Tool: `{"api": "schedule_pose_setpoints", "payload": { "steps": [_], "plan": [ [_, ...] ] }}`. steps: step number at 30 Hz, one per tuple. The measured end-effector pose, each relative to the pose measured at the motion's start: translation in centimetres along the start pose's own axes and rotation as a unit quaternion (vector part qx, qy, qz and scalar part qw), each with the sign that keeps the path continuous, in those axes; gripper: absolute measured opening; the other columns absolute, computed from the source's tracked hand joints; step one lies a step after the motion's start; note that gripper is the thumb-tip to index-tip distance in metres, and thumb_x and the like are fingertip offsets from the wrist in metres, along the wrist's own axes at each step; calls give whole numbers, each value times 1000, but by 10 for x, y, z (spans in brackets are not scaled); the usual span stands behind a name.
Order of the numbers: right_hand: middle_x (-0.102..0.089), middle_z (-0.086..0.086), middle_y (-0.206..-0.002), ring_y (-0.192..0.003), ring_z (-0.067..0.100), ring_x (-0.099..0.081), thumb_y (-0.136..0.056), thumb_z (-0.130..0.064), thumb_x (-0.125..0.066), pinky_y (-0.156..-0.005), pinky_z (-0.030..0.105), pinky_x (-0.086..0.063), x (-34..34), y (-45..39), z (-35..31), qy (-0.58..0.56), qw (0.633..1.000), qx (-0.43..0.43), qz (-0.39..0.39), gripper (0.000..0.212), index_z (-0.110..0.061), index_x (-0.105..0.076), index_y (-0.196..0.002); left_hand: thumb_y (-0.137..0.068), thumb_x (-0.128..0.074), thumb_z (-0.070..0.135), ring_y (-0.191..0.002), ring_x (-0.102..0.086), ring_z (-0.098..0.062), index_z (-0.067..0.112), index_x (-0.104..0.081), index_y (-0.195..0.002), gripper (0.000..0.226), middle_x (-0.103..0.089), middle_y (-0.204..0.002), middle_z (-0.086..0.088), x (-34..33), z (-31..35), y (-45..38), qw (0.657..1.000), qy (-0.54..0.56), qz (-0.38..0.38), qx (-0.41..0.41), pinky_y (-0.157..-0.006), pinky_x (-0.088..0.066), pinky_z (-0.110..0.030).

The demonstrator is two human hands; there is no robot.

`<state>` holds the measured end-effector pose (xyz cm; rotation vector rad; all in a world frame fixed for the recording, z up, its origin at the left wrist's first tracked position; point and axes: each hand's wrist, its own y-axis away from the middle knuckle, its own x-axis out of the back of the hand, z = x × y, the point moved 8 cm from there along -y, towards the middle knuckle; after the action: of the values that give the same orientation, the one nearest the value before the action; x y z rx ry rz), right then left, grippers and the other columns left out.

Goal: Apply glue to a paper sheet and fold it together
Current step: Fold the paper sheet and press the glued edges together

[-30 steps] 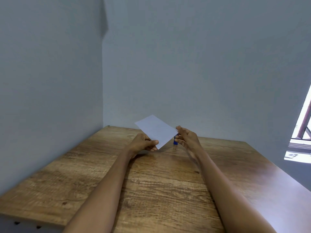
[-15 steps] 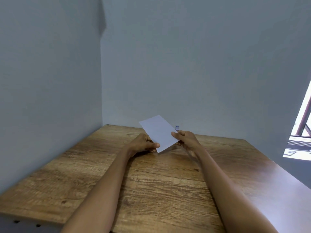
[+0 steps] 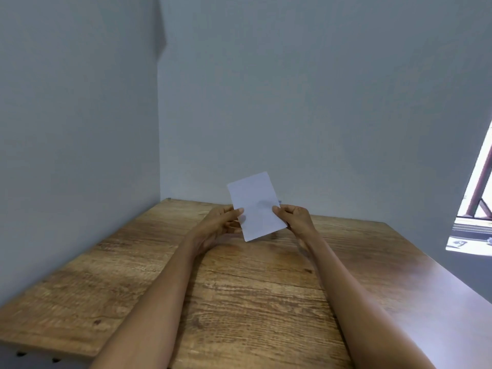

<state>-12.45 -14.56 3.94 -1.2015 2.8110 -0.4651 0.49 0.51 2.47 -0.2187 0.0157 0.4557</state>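
Observation:
A small white paper sheet is held almost upright above the far part of the wooden table. My left hand pinches its left edge with thumb on the front. My right hand pinches its right edge the same way. Only a tiny blue-grey sliver of the glue stick shows behind the paper's right edge; the rest is hidden.
Grey walls close in the table on the left and at the back, meeting in a corner. A bright window opening is at the right. The table's front-left edge is close to me.
The paper has turned from lying tilted to the left to standing nearly upright. My right hand moved onto its right edge and took hold; the glue stick is now almost fully hidden.

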Motion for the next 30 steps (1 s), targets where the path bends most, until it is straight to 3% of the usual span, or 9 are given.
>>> {"api": "schedule_pose_setpoints", "payload": {
  "steps": [5,8,12,15,17,19,22,26,30],
  "plan": [
    [-76,1,-86,-76,10,-71,-90,-43,-59,-64,21,-56,-12,2,7,-19,999,-30,-17,31,-19,-74,-79,-86,-66,14,-69,-71,-13,1,-69,-95,16,-75,-80,-4,20,5,-3,986,-32,158,-45,-54,-55,-22],
    [-76,0,-92,-83,13,-72,-86,-56,-56,-71,26,-58,-14,3,7,-6,999,-29,-27,40,-20,-73,-90,-86,-66,14,-68,-72,-12,7,-70,-87,9,-76,-75,0,20,3,-4,988,-42,144,-38,-55,-56,-22],
    [-75,3,-97,-80,13,-72,-77,-40,-74,-63,26,-56,-19,4,5,38,999,-16,-34,37,-12,-69,-102,-85,-67,19,-74,-73,-14,15,-71,-87,6,-77,-79,1,6,1,-7,992,-81,93,-37,-58,-57,-24],
    [-73,10,-95,-79,21,-70,-88,-46,-59,-66,31,-55,-19,4,8,22,999,-33,-6,38,-8,-65,-88,-85,-68,22,-80,-73,-18,16,-72,-92,11,-77,-86,-1,6,-1,-8,991,-90,90,-35,-66,-58,-29],
    [-74,7,-92,-80,22,-72,-91,-53,-50,-69,34,-58,-19,6,6,-16,999,-40,-8,46,-11,-67,-95,-84,-69,22,-82,-73,-20,14,-73,-91,11,-77,-87,-2,7,-2,-7,991,-90,93,-27,-69,-57,-33],
    [-74,8,-96,-82,22,-72,-87,-50,-59,-70,37,-60,-21,7,0,-16,1000,-9,-20,45,-9,-67,-103,-84,-69,21,-81,-73,-20,11,-73,-94,14,-77,-87,-4,5,-3,-7,992,-91,87,-20,-67,-58,-32],
    [-73,10,-95,-76,21,-71,-85,-40,-66,-64,34,-58,-17,7,-8,45,998,28,14,34,-6,-66,-91,-85,-68,19,-77,-73,-16,9,-72,-96,15,-76,-86,-4,-5,-1,-5,994,-86,61,-16,-57,-54,-25],
    [-67,8,-79,-70,24,-65,-89,-56,-50,-63,35,-51,-10,8,-10,23,998,16,63,52,-6,-64,-83,-86,-66,17,-71,-70,-14,9,-72,-97,15,-76,-84,-3,-12,3,-3,994,-96,52,-19,-56,-53,-23],
    [-71,3,-80,-74,26,-69,-83,-44,-67,-61,36,-55,-10,9,-17,26,997,60,50,31,-13,-63,-79,-86,-66,18,-68,-70,-12,11,-72,-90,10,-76,-81,-3,-20,3,-1,995,-99,15,-17,-52,-51,-20]
  ]
}}
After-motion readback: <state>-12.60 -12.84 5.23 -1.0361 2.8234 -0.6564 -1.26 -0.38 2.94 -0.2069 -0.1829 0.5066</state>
